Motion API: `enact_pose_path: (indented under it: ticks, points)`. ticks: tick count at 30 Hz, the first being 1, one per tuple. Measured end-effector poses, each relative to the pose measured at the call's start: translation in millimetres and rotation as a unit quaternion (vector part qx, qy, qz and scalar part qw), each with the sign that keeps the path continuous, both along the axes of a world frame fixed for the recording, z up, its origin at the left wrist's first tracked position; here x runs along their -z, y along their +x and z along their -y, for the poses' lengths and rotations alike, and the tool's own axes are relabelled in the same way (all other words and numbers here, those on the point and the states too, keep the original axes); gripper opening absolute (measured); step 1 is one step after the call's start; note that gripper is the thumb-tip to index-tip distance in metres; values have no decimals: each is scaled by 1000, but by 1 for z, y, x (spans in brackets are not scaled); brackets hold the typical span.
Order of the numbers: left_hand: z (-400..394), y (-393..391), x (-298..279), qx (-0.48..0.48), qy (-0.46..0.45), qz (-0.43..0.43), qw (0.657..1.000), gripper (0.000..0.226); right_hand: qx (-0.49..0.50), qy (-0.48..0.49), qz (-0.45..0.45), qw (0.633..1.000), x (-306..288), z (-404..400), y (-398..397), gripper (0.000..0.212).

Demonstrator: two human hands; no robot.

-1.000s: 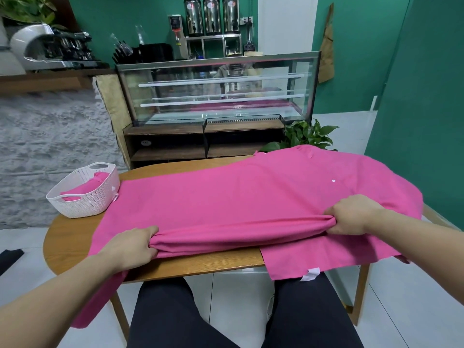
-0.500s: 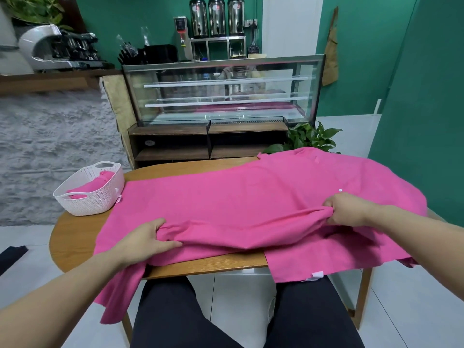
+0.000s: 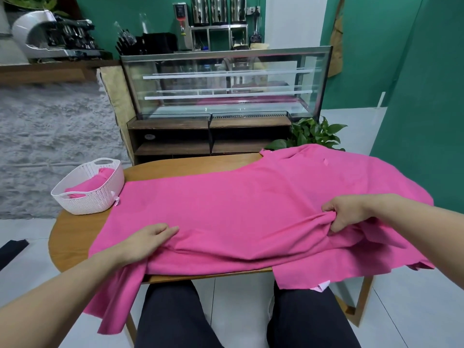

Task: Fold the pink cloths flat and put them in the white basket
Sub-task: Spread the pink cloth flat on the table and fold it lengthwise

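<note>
- Since the earlier frame, my left hand (image 3: 148,241) has released its bunch and lies flat, fingers straight, on the pink cloth (image 3: 238,204).
- Right hand (image 3: 347,212) grip: pinching a gathered fold, frame right.
- Risk: overhanging near edge may drag the cloth off the table (image 3: 75,237).
- Long axis runs left-right; the cloth covers most of the table, its left end beside the white basket (image 3: 88,199).

Bare wooden table (image 3: 75,237) lies open beside the white basket (image 3: 90,194) (the pink cloth (image 3: 238,209) covers the rest).
</note>
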State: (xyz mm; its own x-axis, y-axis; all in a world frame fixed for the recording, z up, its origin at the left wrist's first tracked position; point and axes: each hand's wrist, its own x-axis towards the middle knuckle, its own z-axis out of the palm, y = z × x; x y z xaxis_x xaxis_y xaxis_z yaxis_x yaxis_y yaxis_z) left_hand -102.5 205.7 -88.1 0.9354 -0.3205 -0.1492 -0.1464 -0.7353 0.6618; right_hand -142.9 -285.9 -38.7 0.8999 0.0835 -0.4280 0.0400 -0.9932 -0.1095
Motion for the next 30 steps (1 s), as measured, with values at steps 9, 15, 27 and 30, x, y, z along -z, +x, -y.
enact_pose_path:
  ticks: [9, 15, 27, 30]
  points:
    - [4, 56, -15, -95, -45, 122, 987, 42, 39, 50, 47, 997, -17, 2, 57, 41]
    - [8, 87, -13, -73, 29, 114, 990, 44, 53, 133, 104, 984, -16, 5, 97, 24]
    - [30, 136, -6, -34, 6, 50, 998, 9, -17, 64, 52, 996, 3, -20, 152, 28]
    - [34, 142, -8, 0, 80, 54, 995, 18, -72, 20, 38, 997, 11, -31, 167, 22]
